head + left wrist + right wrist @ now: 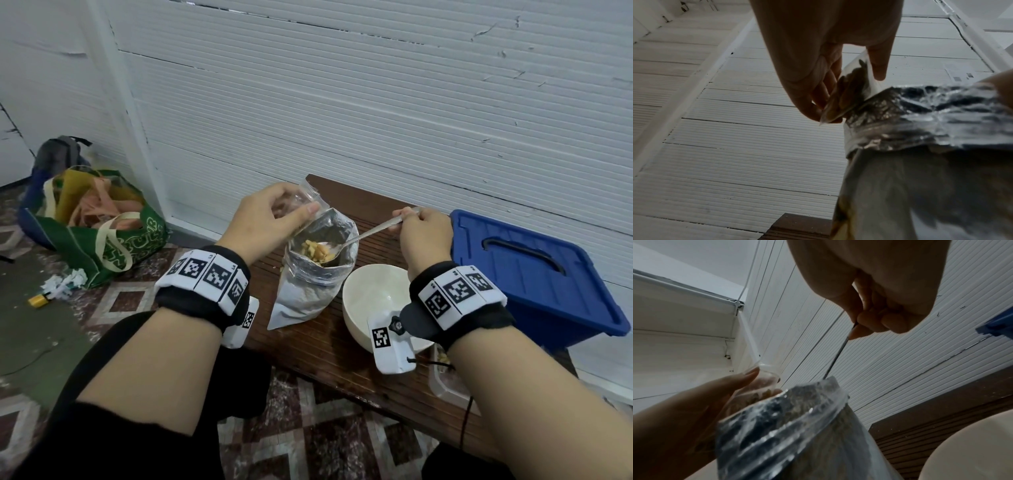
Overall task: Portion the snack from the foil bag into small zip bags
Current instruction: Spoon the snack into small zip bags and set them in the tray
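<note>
An open silver foil bag (308,287) stands on the dark wooden table (325,342), with yellowish snack pieces (315,251) showing in its mouth. My left hand (270,219) holds a small clear zip bag (303,202) just above the foil bag's left rim; the zip bag (851,91) has some snack in it. My right hand (423,233) grips the handle of a metal spoon (363,234), whose bowl dips into the foil bag (797,426) among the snack. The spoon's shaft (835,358) runs down from my right fingers (875,321).
An empty white bowl (373,301) sits right of the foil bag, under my right wrist. A blue lidded bin (534,274) stands at the right. A clear container (445,377) peeks out below my right forearm. A green tote (102,233) lies on the floor at left.
</note>
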Tool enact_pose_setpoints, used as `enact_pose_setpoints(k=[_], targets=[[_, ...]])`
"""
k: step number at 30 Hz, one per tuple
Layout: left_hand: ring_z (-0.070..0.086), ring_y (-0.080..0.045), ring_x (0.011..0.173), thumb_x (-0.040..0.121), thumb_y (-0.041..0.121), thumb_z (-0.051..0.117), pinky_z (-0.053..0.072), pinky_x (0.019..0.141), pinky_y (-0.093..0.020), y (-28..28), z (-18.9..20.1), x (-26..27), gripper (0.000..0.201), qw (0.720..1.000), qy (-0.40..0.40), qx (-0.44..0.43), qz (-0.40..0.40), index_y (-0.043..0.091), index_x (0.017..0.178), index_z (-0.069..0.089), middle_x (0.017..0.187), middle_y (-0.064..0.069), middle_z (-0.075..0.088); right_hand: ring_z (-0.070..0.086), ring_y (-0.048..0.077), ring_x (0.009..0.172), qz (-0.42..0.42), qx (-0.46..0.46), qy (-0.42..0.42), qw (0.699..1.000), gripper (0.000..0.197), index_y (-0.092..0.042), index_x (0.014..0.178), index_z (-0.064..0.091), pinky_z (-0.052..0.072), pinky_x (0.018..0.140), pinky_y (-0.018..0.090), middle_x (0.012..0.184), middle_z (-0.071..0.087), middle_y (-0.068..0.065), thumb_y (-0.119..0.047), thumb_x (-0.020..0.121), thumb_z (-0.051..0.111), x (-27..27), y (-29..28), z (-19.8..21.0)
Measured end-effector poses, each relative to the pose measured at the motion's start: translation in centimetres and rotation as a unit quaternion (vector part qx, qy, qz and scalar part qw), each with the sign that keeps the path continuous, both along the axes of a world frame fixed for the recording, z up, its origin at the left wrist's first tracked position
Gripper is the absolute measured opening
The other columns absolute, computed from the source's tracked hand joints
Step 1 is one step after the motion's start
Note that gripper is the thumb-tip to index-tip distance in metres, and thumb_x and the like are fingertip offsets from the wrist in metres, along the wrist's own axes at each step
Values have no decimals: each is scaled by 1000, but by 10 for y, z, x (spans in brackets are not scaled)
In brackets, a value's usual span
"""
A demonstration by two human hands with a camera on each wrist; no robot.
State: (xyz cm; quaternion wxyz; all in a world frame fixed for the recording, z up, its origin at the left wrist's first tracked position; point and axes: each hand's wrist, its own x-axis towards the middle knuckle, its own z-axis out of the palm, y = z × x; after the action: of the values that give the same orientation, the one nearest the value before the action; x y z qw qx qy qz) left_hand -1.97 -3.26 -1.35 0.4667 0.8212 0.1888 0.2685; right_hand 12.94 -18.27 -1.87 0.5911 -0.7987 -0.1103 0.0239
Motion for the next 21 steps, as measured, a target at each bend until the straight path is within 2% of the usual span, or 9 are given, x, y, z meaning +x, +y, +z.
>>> enact_pose_setpoints(k=[2, 4, 7, 9, 12, 14, 16, 18, 21], targets=[[60, -8, 101, 82, 42, 69, 43, 95, -25, 3, 0, -1, 15, 1000, 0, -6, 4, 41, 90, 55, 96, 11, 67, 58, 9, 79, -7, 10, 15, 1000, 34, -16, 72, 65, 42, 77, 22, 72, 64, -5, -12, 98, 43, 4, -2, 2], [62, -5, 98, 79, 43, 71, 46, 93, -25, 5, 0, -2, 17, 1000, -3, -16, 5, 40, 90, 59, 95, 12, 67, 57, 8, 75, -14, 16, 15, 1000, 38, -16, 67, 64, 42, 76, 23, 71, 62, -8, -9, 97, 41, 8, -5, 7], [61, 0, 89, 76, 38, 76, 48, 81, -16, 7, 2, -4, 22, 1000, -8, -22, 4, 39, 90, 58, 91, 15, 66, 56, 9, 74, -32, 19, -4, 999, 42, -20, 61, 61, 42, 71, 23, 70, 61, -10, -6, 95, 40, 16, -10, 23], [59, 6, 86, 75, 35, 78, 46, 76, -9, 6, 3, -5, 26, 1000, -4, -13, -5, 39, 90, 56, 90, 18, 64, 56, 10, 71, -43, 28, -16, 999, 39, -19, 65, 62, 41, 66, 20, 67, 60, -7, -4, 93, 39, 20, -12, 35], [57, 12, 82, 73, 32, 80, 46, 75, -9, 4, 3, -6, 31, 1000, 9, 5, -20, 39, 90, 55, 88, 19, 63, 52, 0, 64, -46, 47, -33, 997, 30, -11, 82, 66, 37, 51, 7, 67, 58, -9, -1, 92, 39, 21, -12, 49], [57, 15, 78, 72, 30, 81, 46, 71, -5, 3, 3, -5, 33, 1000, 13, 14, -25, 40, 90, 54, 87, 19, 63, 49, -2, 63, -38, 42, -57, 997, 27, -10, 87, 67, 36, 51, 7, 67, 57, -10, -4, 94, 41, 18, -8, 55], [60, 8, 84, 71, 32, 82, 47, 73, -8, 2, 2, -3, 36, 999, 15, 18, -23, 39, 94, 56, 90, 18, 64, 50, -1, 63, -22, 26, -88, 996, 27, -10, 89, 68, 38, 53, 9, 68, 58, -8, -9, 97, 41, 13, -4, 58], [62, 1, 88, 69, 33, 83, 49, 77, -12, 0, 1, -1, 37, 999, 16, 20, -19, 36, 98, 60, 93, 16, 66, 51, 1, 62, -3, 16, -116, 993, 28, -9, 92, 68, 38, 50, 6, 76, 62, -3, -12, 99, 41, 5, 1, 60], [63, 0, 89, 68, 33, 84, 51, 77, -13, -1, -2, 2, 41, 1000, 12, 15, -17, 30, 105, 64, 95, 15, 67, 56, 11, 68, 30, 14, -155, 987, 24, -14, 90, 64, 39, 51, 7, 86, 66, 6, -15, 99, 42, -8, 8, 62]])
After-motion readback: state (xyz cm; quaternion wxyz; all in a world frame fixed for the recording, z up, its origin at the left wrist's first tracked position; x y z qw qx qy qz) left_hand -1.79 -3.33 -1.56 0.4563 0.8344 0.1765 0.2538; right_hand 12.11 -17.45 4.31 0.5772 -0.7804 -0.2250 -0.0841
